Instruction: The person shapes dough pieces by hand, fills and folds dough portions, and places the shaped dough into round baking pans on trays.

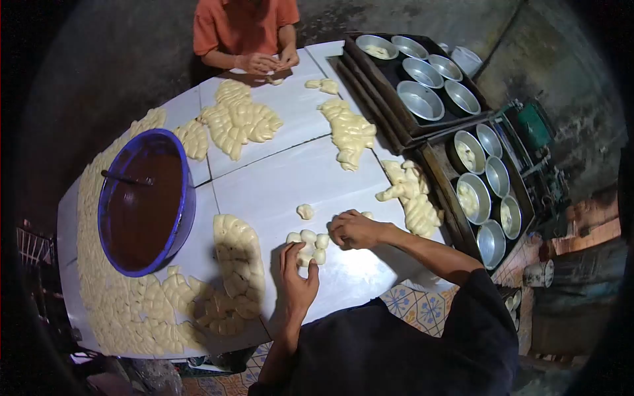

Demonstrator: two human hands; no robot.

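Several small round dough balls (308, 237) sit in a tight cluster on the white table near its front edge. My left hand (299, 277) rests against the cluster's near left side, thumb and fingers apart around the balls. Just right of the cluster, my right hand (353, 230) is curled low over the table; whatever lies under its fingers is hidden. A single dough piece (305, 212) lies beyond the cluster, and another bit (367, 215) shows behind my right hand. Farther right is a pile of dough pieces (415, 199).
A blue basin (186, 218) of brown filling with a utensil stands at the left, among many dough pieces (145, 310). Across the table, a person in an orange shirt (244, 30) handles dough. Trays (380, 109) of round metal pans line the right side.
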